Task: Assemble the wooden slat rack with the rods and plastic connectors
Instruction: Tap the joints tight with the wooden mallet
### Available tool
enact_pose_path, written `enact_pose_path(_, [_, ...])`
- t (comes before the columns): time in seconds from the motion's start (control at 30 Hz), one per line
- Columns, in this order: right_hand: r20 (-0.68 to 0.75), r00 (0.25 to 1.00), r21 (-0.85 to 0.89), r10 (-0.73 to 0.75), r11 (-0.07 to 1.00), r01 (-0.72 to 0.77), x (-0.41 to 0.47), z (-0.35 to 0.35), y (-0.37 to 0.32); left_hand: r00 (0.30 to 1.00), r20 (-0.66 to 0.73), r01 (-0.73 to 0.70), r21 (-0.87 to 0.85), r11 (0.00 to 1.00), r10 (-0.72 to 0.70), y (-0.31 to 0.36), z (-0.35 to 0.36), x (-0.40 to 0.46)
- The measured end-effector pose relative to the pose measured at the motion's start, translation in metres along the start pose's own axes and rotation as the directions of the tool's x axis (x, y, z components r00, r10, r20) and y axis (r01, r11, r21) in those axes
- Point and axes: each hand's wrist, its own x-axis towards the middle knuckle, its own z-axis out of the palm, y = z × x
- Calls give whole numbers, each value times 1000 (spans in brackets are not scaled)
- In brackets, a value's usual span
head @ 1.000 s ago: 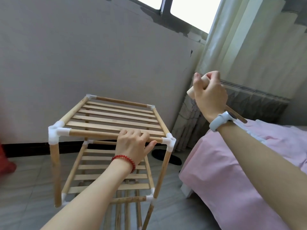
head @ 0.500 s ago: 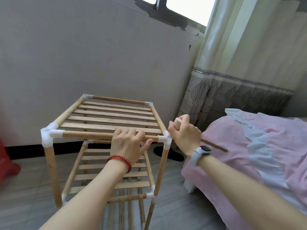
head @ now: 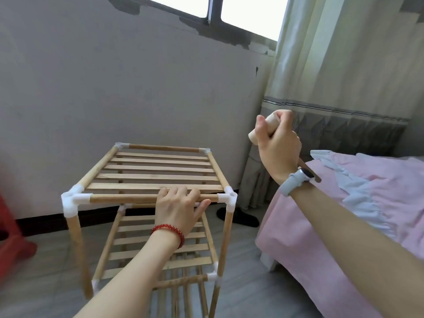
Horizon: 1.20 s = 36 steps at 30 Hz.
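Rack: wooden slat rack (head: 158, 173) stands on the floor between the wall and the bed (head: 358, 216), with its top shelf and at least one lower shelf already fitted.
Left hand: my left hand (head: 177, 206) grips the near top rod (head: 124, 199), fingers curled over it and thumb underneath, just left of the near right plastic connector (head: 229, 199).
Right hand: my right hand (head: 276, 143) is raised well above and to the right of that corner, fingers wrapped around a small wooden mallet (head: 263, 127) close to its pale head, with the handle running back past my wrist.
Step in hand: I judge this to be tapping the near right connector down onto its upright rod (head: 226, 239).
How to do it well: I would bring the mallet straight down on the flat top of the connector, not on the rod or the slats, so the joint seats squarely.
Bracing: I would press down on the near rod and hold the frame steady, with my fingers clear of the corner.
Force: I would use short, light taps, since plastic may crack and the thin legs may skid.
Check: whether the joint is fully seated I cannot tell from here.
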Motion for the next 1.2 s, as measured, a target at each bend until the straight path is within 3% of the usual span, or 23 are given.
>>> enact_pose_path(0.03, [9,999,-10,36,999,-36,-14,3,-1,1000,8,7,2,1000,-7,-1,-1,1])
enact_pose_path(0.07, [146,988,-86,38,996,-26,-40,11,5,1000,18,8,-1,1000,-8,-2,-2,2])
enact_pose_path(0.13, [462,887,-222,11,970,104,-78,17,21,1000,29,-9,-12,1000,10,-3,-3,1])
enact_pose_path(0.17, [489,872,-245,-8,958,146,-75,15,28,999,35,-12,-5,1000,12,-4,-3,1])
enact_pose_path(0.23, [368,928,-206,-61,968,146,-40,9,23,998,63,1,5,1000,-1,-4,-3,1])
enact_pose_path(0.3, [143,989,-106,-46,993,61,-5,1,6,998,64,0,-6,1000,0,-2,-1,2])
enact_pose_path(0.37, [0,1000,0,-7,1000,7,-10,1,-2,995,94,15,1,1000,-15,-1,-4,5])
enact_pose_path(0.4, [54,998,-40,10,999,-8,-28,9,1,992,121,21,14,1000,-23,-1,-5,7])
enact_pose_path(0.43, [197,980,-116,25,993,-2,-51,17,4,988,152,19,17,1000,-22,-2,-7,7])
enact_pose_path(0.5, [467,884,-234,15,966,107,-76,17,14,979,205,15,-1,1000,-14,-3,-12,1])
enact_pose_path(0.6, [351,931,-170,-97,971,166,-35,6,7,971,240,15,19,1000,-19,-2,-15,-1])
enact_pose_path(0.7, [90,996,48,13,999,-18,-14,-5,-10,967,253,5,26,1000,-12,0,-16,-1])
enact_pose_path(0.73, [117,992,16,39,999,-41,-29,0,-9,961,277,-9,19,1000,3,0,-18,0])
enact_pose_path(0.83, [508,859,-244,63,967,74,-83,21,11,911,412,-26,-4,1000,26,-8,-29,2])
enact_pose_path(0.97, [506,862,26,-47,999,39,-73,24,2,903,424,-93,47,995,65,-64,-56,11])
enact_pose_path(1.07, [582,791,217,-191,973,75,-81,27,-27,898,438,-20,107,994,-29,-113,-76,12])
enact_pose_path(1.17, [646,702,331,-301,939,97,-104,39,-48,701,682,85,214,973,-211,-156,-87,5])
enact_pose_path(1.2, [640,698,368,-320,926,87,-111,44,-53,673,703,148,173,974,-228,-164,-88,-1])
